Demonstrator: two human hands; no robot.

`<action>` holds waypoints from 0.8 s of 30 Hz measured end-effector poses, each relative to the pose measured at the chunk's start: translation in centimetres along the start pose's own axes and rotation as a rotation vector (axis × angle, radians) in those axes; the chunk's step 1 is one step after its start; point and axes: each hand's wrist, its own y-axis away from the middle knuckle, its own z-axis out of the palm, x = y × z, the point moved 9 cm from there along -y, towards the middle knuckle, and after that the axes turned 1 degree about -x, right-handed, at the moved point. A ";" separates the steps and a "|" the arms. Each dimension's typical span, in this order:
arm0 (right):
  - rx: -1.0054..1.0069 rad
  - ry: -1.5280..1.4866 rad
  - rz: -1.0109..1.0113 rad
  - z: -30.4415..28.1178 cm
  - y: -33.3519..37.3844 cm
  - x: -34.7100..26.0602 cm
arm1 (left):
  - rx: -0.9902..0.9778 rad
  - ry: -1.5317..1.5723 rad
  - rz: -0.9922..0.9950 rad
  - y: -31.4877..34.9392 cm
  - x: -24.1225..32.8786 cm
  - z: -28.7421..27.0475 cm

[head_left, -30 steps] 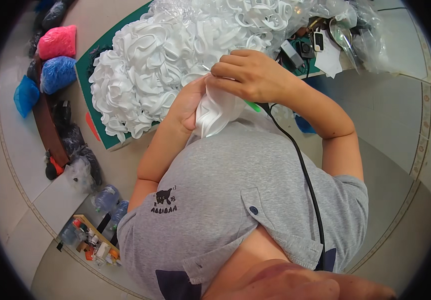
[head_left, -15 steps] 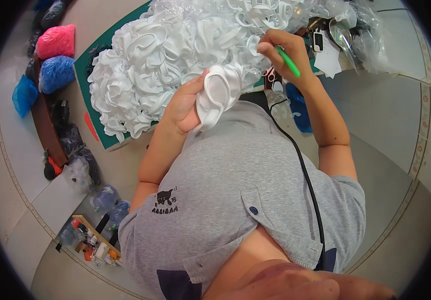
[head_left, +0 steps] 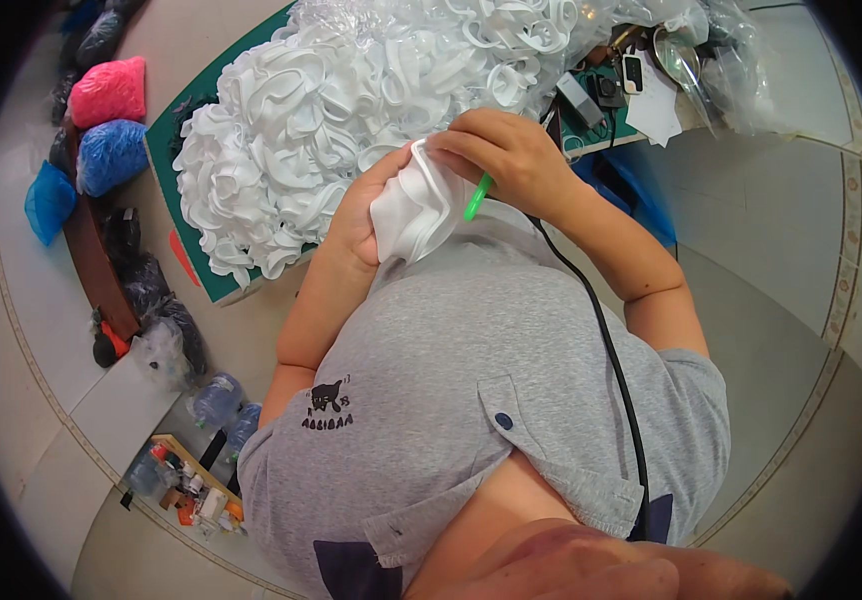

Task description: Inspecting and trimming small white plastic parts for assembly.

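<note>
My left hand (head_left: 354, 215) is closed round a stack of soft white curved pieces (head_left: 413, 215), held in front of my chest at the table's near edge. Over the stack's upper right side bends my right hand (head_left: 513, 160), its fingertips at the top edge of the pieces. A slim green stick-like tool (head_left: 478, 197) is held in that hand, its rounded end pointing down below the palm; its other end is hidden by the fingers. Just beyond both hands lies a big heap of similar white pieces (head_left: 271, 140).
The heap covers a green tabletop (head_left: 219, 285). At its right lie a grey box (head_left: 579, 100), a small black-and-white device (head_left: 633, 73), white paper (head_left: 654, 115) and clear plastic bags (head_left: 736, 75). Pink (head_left: 109, 92) and blue bags (head_left: 113, 157) sit left. A black cable (head_left: 606, 340) crosses my shirt.
My right hand has come down and left from over the heap's right side to the held stack, bringing the green tool. The stack has tilted in my left hand.
</note>
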 end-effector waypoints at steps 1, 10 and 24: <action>0.000 0.000 -0.001 0.1 -0.1 -0.1 | 0.037 -0.036 0.055 0.1 0.3 -0.1; -0.015 0.020 0.012 0.3 -0.1 -0.3 | 0.098 -0.090 0.151 0.3 0.6 -0.2; -0.089 0.019 0.004 0.4 -0.8 -0.5 | 0.058 -0.026 0.115 0.0 0.3 0.5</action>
